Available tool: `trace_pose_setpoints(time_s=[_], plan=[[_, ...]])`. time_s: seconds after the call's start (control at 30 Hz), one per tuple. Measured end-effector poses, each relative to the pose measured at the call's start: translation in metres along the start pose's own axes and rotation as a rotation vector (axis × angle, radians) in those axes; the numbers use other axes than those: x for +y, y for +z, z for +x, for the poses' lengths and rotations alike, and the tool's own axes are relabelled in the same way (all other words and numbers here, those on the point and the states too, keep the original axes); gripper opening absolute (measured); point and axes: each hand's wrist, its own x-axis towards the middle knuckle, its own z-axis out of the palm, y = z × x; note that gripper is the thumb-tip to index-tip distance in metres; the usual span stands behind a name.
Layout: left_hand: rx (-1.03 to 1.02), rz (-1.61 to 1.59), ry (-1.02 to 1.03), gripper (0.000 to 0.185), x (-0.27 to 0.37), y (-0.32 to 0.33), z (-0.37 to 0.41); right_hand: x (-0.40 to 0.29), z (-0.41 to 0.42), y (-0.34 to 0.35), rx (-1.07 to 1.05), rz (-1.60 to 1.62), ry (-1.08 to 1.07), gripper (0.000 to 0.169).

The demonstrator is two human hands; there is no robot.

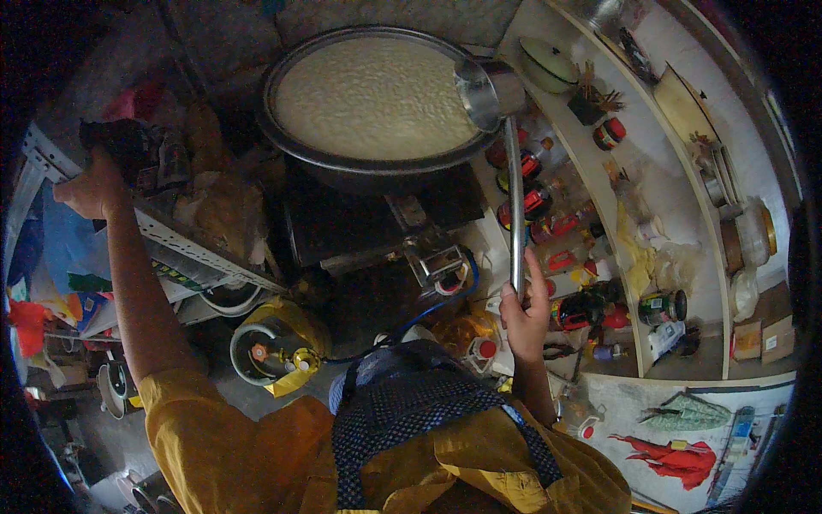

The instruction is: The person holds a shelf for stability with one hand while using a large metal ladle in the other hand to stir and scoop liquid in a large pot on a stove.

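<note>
My right hand [530,315] grips the lower end of the long handle of a metal ladle [515,212]. The ladle's deep, shiny cup is tilted over the right rim of a large metal pot [379,166]. Pale, frothy liquid [366,96] fills the pot almost to its rim. On the far left, my left hand [93,186] is at the corner of a perforated metal shelf rack [192,244]. Its fingers are curled around what looks like a dark cloth [112,140], though the fingertips are hidden.
Below the pot is a dark stove [379,225] with a burner valve and a blue hose [443,302]. A gas cylinder [270,353] stands near my left side. Shelves [668,141] with bottles and jars line the right. An oil jug [472,337] is by my waist.
</note>
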Motion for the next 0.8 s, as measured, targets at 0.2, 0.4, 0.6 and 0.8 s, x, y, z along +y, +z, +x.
trace_pose_setpoints(time_s=[0.2,0.4,0.6,0.8], plan=[[0.038,-0.007,0.008,0.1,-0.002,0.0,0.002,-0.002,0.001,0.001,-0.009,0.012,-0.007,0.056],[0.024,-0.002,0.02,0.102,-0.004,0.004,0.0,-0.002,0.002,0.002,-0.011,0.012,0.001,0.057],[0.033,0.034,0.028,0.106,-0.008,0.006,0.008,-0.016,0.003,0.005,-0.052,0.079,0.052,0.056],[0.058,0.076,0.098,0.105,-0.02,0.021,0.012,-0.014,0.004,0.006,-0.052,0.087,0.021,0.057]])
